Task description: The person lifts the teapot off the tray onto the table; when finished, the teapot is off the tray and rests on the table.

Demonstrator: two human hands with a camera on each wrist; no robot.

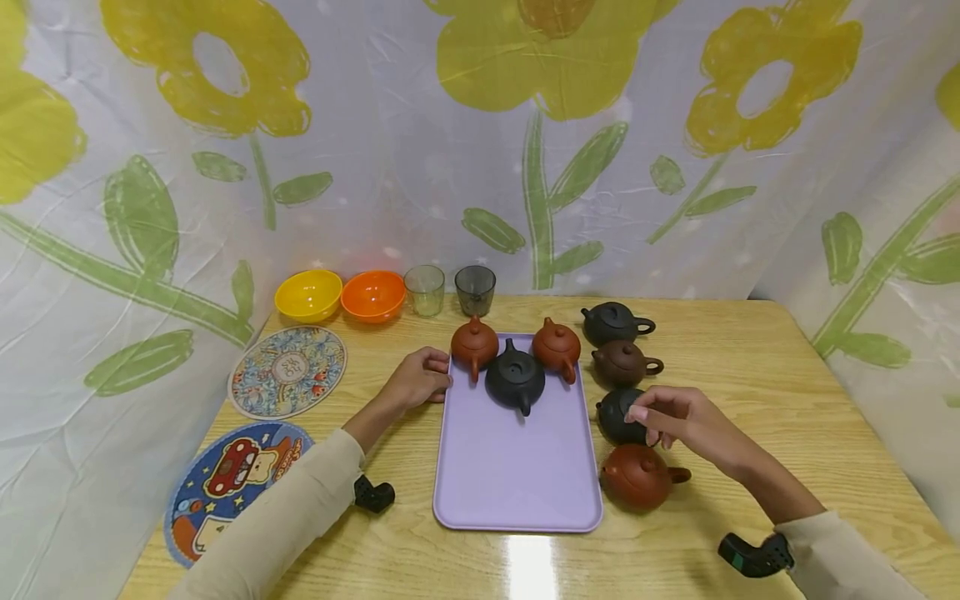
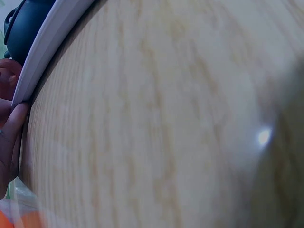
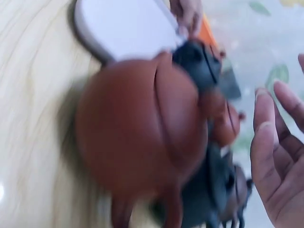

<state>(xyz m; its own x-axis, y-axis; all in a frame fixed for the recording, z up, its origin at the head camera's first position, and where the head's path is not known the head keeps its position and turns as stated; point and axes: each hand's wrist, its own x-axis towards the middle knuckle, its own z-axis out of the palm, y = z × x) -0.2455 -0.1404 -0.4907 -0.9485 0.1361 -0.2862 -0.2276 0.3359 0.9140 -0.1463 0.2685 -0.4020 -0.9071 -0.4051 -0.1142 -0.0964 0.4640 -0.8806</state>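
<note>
High head view down onto tray

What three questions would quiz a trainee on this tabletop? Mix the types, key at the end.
1. Count: how many teapots stand on the purple tray?
2. True or false: the right hand is holding a teapot.
3. Multiple choice: in the row of four right of the tray, what colour is the teapot nearest the head camera?
A) black
B) dark brown
C) reddish-brown

Key:
1. Three: two reddish-brown, one black.
2. False; the right wrist view shows its fingers apart from the teapots.
3. C, the reddish-brown teapot.
</note>
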